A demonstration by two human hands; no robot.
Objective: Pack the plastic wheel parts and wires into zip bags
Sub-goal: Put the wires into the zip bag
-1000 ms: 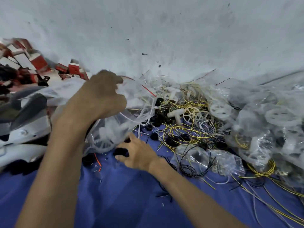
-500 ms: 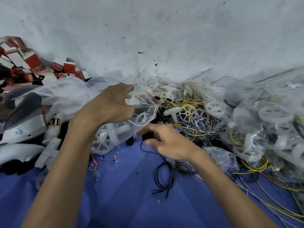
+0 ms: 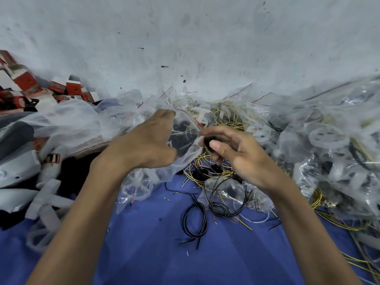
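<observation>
Zip bag (image 3: 186, 155), clear with a red strip at its mouth, was held up above the blue cloth (image 3: 148, 249), centre of view. Left hand (image 3: 148, 140) was clenched on the bag's near-left edge, so the bag was gripped and its mouth kept open toward the right. Right hand (image 3: 238, 151) was placed just beside the mouth, and a small black part (image 3: 207, 140) was pinched between its thumb and curled fingers (image 3: 222, 131), right at the bag's rim; whether the rim itself was also pinched could not be told. A white wheel part (image 3: 136, 187) was seen inside the sagging bottom of the bag. Loose black wires (image 3: 195, 219) were coiled on the cloth below the hands, apart from both. A tangle of yellow wires (image 3: 228, 114) and white wheel pieces was piled behind the right hand. Filled clear bags (image 3: 329, 138) were heaped at the right, wheels visible through them. Red-and-white boxes (image 3: 26, 83) were stacked at the far left against the pale wall (image 3: 185, 38), and grey-white plastic shells (image 3: 14, 163) were laid below them.
</observation>
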